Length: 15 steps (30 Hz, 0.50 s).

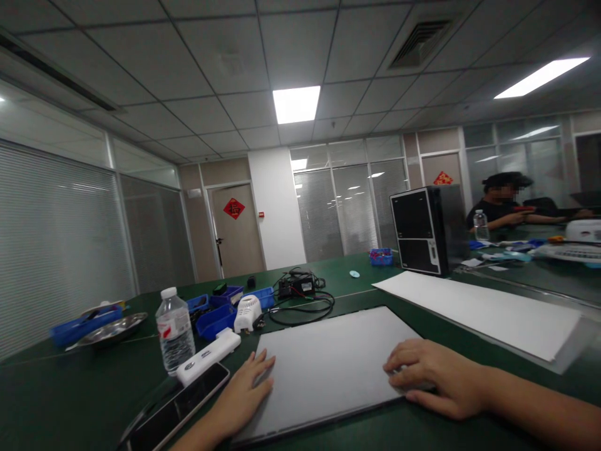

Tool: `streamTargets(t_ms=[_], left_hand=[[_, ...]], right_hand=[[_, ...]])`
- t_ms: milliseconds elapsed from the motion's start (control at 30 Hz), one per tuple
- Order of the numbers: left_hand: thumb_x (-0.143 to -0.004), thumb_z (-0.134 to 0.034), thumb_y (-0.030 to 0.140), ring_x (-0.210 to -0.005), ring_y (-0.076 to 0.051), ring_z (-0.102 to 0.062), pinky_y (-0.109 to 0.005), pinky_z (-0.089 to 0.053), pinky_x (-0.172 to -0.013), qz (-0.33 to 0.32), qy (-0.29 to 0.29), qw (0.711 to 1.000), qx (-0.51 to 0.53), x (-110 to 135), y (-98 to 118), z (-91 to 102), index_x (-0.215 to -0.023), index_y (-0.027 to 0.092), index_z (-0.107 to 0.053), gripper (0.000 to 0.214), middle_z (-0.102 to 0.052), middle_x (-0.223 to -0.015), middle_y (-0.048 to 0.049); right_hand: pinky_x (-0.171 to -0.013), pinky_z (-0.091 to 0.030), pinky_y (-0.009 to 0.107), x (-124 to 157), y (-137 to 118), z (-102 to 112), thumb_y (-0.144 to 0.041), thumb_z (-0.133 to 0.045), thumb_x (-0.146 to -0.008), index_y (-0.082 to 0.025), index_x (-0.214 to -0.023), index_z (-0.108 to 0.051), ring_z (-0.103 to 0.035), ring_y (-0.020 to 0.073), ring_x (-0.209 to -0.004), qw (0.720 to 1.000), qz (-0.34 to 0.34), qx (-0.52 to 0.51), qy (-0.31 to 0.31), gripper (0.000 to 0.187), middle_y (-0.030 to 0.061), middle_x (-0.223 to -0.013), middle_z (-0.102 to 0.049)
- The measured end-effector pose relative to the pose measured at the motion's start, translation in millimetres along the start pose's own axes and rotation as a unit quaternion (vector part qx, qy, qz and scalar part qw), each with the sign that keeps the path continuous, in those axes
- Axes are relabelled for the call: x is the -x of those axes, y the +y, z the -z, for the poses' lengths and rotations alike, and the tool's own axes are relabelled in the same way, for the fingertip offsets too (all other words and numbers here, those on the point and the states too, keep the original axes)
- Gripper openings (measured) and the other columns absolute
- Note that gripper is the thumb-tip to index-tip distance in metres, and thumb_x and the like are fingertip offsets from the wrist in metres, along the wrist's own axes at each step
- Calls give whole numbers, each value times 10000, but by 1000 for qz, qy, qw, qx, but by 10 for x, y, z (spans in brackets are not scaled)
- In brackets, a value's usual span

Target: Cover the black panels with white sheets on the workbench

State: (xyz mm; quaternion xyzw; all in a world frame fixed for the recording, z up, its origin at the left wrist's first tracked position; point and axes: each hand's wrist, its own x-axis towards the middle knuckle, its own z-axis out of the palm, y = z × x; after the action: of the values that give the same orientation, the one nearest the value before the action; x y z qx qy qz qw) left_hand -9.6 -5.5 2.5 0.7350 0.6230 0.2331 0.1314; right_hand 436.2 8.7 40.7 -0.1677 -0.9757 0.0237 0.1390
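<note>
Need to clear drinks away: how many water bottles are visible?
2. One water bottle stands beyond the left hand; the second bottle stands far right, past the computer tower. Others may be hidden.

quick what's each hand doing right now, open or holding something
Left hand: open, flat on the left edge of the grey panel, holding nothing.
Right hand: open, fingers slightly bent, resting on the panel's right edge.

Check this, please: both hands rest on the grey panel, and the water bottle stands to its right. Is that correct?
Not quite. The head view shows the water bottle standing to the left of the grey panel, not its right. The left hand and right hand do rest on the panel.
</note>
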Motion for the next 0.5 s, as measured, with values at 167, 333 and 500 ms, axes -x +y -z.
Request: streamTargets(t_ms=[167,333,500], left_hand=[[-893,-497,436,-1487,-337,-207,-549,-178,-1209,-3,-9,999,-42,40,60,25,-1430,181,-515,595,-339,-1583,-97],[-922,-452,451,-1492,-332,-197,-537,-168,-1215,-4,-19,997,-76,66,113,16,-1463,167,-461,611,-307,-1598,-100],[-923,-451,419,-1491,-320,-205,-512,-173,-1220,0,-23,995,-94,51,106,12,-1467,148,-450,608,-308,-1597,-118]], right_hand=[[-1033,-444,397,68,206,-5,-333,-481,-945,-242,-1283,-627,-573,215,-1178,998,-43,20,32,380,83,-1267,-637],[-1096,-378,492,528,1101,-107,-359,-408,-964,-232,-1294,-634,-517,276,-1272,937,-250,211,121,419,108,-1344,-596],[-917,-469,569,1242,1944,-305,-545,-498,-876,-69,-1249,-652,-577,433,-1150,807,-508,267,142,624,283,-1234,-611]])
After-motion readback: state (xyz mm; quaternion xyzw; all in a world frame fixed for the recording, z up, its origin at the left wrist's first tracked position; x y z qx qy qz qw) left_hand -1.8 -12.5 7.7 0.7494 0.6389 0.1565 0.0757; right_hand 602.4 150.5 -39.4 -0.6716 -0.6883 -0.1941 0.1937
